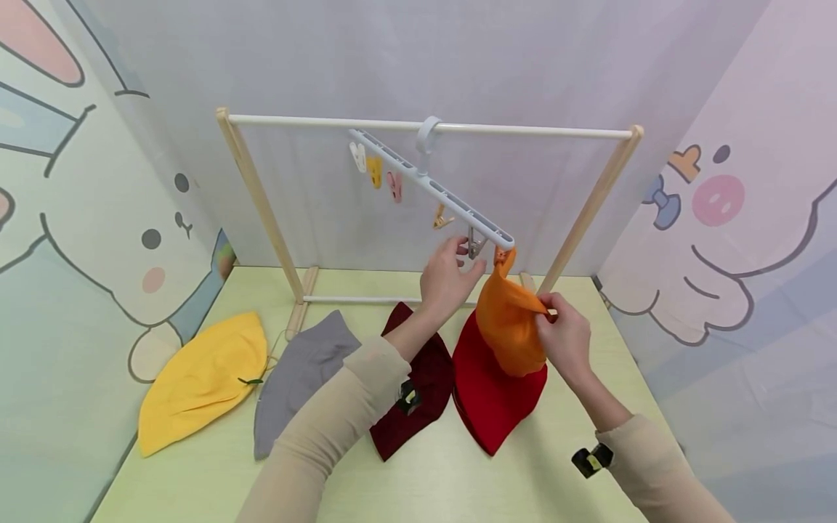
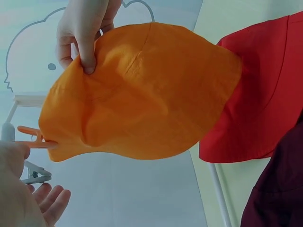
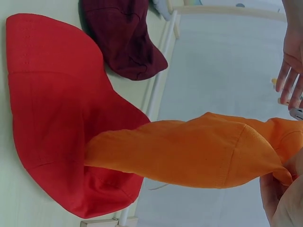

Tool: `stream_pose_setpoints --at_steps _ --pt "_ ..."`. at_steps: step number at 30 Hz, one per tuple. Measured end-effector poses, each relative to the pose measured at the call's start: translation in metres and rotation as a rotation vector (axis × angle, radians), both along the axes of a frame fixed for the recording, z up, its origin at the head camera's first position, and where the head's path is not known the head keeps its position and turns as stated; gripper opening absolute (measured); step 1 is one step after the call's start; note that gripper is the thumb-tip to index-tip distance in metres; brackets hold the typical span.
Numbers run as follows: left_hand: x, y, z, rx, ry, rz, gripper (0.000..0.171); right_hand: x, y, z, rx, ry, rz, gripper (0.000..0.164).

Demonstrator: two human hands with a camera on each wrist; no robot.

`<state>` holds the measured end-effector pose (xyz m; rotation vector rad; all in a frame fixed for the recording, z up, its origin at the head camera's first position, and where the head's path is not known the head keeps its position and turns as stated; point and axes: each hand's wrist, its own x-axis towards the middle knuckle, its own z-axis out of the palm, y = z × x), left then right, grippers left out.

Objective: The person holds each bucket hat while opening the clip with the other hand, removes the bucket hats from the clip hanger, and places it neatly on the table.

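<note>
An orange bucket hat (image 1: 511,323) hangs from the front end of the grey clip hanger (image 1: 451,200), its edge caught in an orange clothespin (image 2: 35,138). My right hand (image 1: 566,335) pinches the hat's brim on the right side, thumb in front. Beside the neighbouring grey clip (image 1: 475,245) is my left hand (image 1: 447,274), its fingers loosely bent with nothing gripped. In the left wrist view those fingertips (image 2: 57,204) sit just below the grey clip. The lower part of the orange hat overlaps a red bucket hat (image 1: 480,407) lying on the table.
A white and wooden rack (image 1: 327,122) carries the hanger. White, yellow and pink clothespins (image 1: 394,187) hang at its far end, a pale orange one (image 1: 441,217) nearer. Along the table (image 1: 562,465) lie a maroon hat (image 1: 425,378), a grey hat (image 1: 304,363) and a yellow hat (image 1: 203,374).
</note>
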<state>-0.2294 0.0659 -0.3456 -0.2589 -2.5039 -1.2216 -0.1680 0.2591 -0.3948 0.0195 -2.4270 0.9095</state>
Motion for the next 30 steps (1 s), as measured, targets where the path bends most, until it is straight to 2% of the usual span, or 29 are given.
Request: stream_pose_setpoints --at_steps 5,11,16,24,30 --pt "0.004 0.001 -0.006 0.038 0.0 0.0 0.046 0.002 -0.002 -0.003 -0.01 -0.008 0.013 0.01" --pt "0.006 0.003 -0.01 0.036 0.009 -0.015 0.043 0.005 -0.005 -0.006 -0.008 -0.025 0.023 0.011" --pt "0.008 0.005 -0.01 0.026 0.022 -0.042 0.043 0.006 -0.007 -0.009 -0.001 -0.006 0.037 0.012" --pt "0.011 0.008 -0.008 -0.047 0.012 -0.076 0.047 0.01 -0.012 -0.014 -0.001 0.02 0.062 0.016" --pt "0.012 0.012 -0.009 -0.028 0.021 -0.074 0.045 0.012 -0.015 -0.016 -0.003 0.027 0.084 0.015"
